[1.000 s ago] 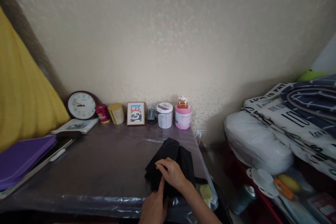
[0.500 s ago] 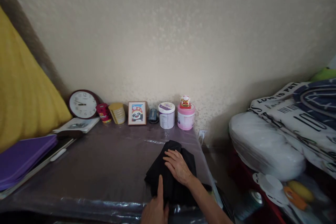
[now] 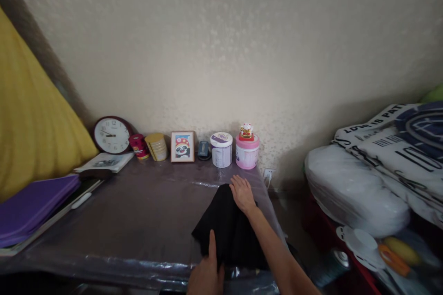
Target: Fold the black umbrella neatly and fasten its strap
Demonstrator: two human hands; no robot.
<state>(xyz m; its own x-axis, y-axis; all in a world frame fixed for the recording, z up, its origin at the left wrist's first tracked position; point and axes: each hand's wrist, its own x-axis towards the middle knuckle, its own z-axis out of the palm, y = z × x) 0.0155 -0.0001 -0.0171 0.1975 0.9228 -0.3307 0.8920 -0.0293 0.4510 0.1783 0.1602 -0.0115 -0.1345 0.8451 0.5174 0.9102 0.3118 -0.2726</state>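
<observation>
A folded black cloth (image 3: 224, 230) lies near the front right corner of a table covered in clear plastic (image 3: 138, 221). My right hand (image 3: 242, 193) rests flat on the cloth's far end, fingers stretched out. At the near edge, my left hand (image 3: 206, 272) presses on the cloth with its index finger extended forward; its other fingers are out of view.
Along the wall stand a clock (image 3: 110, 135), a red tin (image 3: 139, 146), a yellow tin (image 3: 156, 146), a framed panda picture (image 3: 182, 146), a white tub (image 3: 221, 149) and a pink tub (image 3: 247, 152) with a cat figure. Purple folders (image 3: 31, 207) lie left; stacked bedding (image 3: 380, 166) stands right.
My right hand has slid away from me along the black cloth, from its middle to its far end, smoothing it flatter. My left hand has stayed at the near edge.
</observation>
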